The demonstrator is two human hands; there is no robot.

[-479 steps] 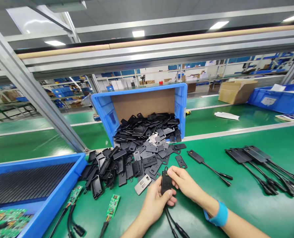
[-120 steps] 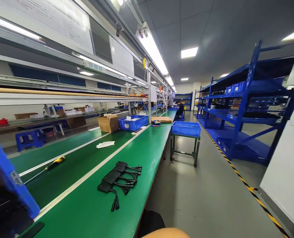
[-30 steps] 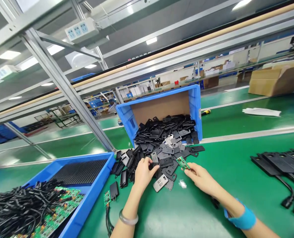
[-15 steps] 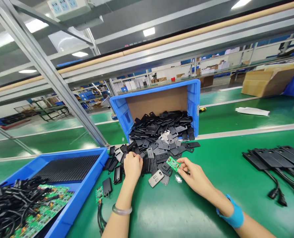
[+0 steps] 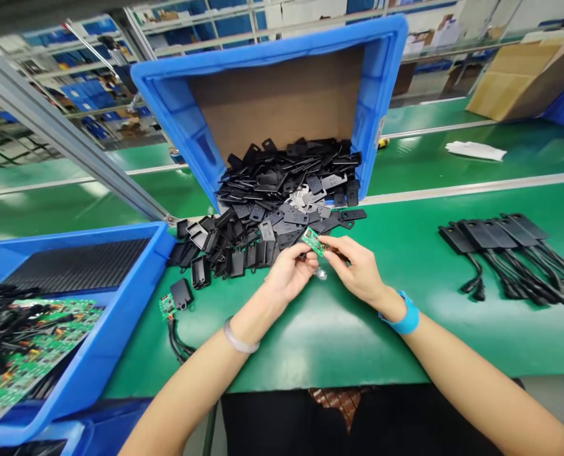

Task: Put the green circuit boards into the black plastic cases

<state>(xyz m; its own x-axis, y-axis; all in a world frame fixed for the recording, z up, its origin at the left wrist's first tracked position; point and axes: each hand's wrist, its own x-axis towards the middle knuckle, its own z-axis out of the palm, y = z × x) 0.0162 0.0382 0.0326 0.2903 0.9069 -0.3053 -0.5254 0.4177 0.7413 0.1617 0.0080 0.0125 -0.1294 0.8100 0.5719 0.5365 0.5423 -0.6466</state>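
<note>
A small green circuit board [image 5: 313, 241] is pinched between the thumb and fingers of my right hand [image 5: 355, 269]. My left hand [image 5: 292, 269] is closed right beside it, fingers curled and thumb at the board's lower left edge; what lies inside those fingers is hidden. Just beyond both hands spreads a heap of black plastic case parts [image 5: 251, 231], some shallow shells and some flat covers. Under the board, a small clear shiny piece [image 5: 320, 273] rests on the green bench [image 5: 286, 354].
A blue crate [image 5: 270, 54] lies on its side, spilling covers. At left, a blue bin [image 5: 134, 316] holds cabled boards; near it lie one cabled board [image 5: 166, 306] and a black case [image 5: 182, 294]. Finished-looking cabled black cases [image 5: 488, 234] lie right. A white glove [image 5: 475, 151] lies farther back.
My left hand has left the heap and come over to the circuit board. My right hand has brought the board slightly inward, and the view has tilted down.
</note>
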